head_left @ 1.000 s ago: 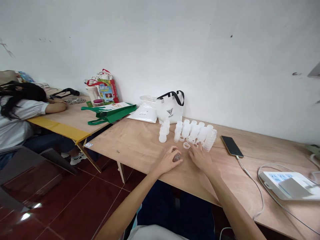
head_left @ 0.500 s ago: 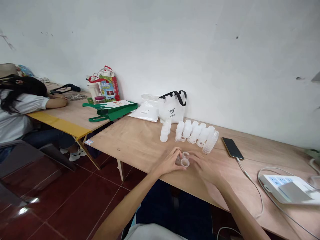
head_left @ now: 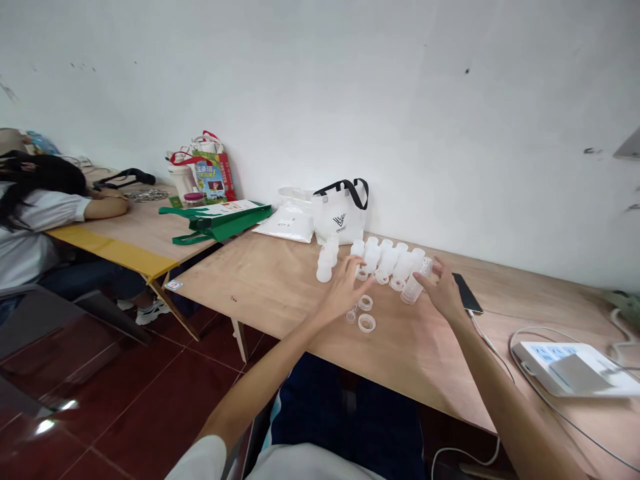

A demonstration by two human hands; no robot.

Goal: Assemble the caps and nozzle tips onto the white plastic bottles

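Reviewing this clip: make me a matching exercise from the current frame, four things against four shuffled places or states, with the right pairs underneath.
Things:
1. Phone
2. Tote bag
3. Right hand
4. Left hand

Places or states:
A. At the clear stack
B. Connected to a white cable
C. Beside the loose white rings
D. Standing, with a black logo

Pairs: 1-B, 2-D, 3-A, 4-C

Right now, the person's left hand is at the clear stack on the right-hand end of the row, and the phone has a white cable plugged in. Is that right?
Not quite: the head view shows the right hand at the clear stack; the left hand is farther left, near the white rings. The phone does have a white cable plugged in.
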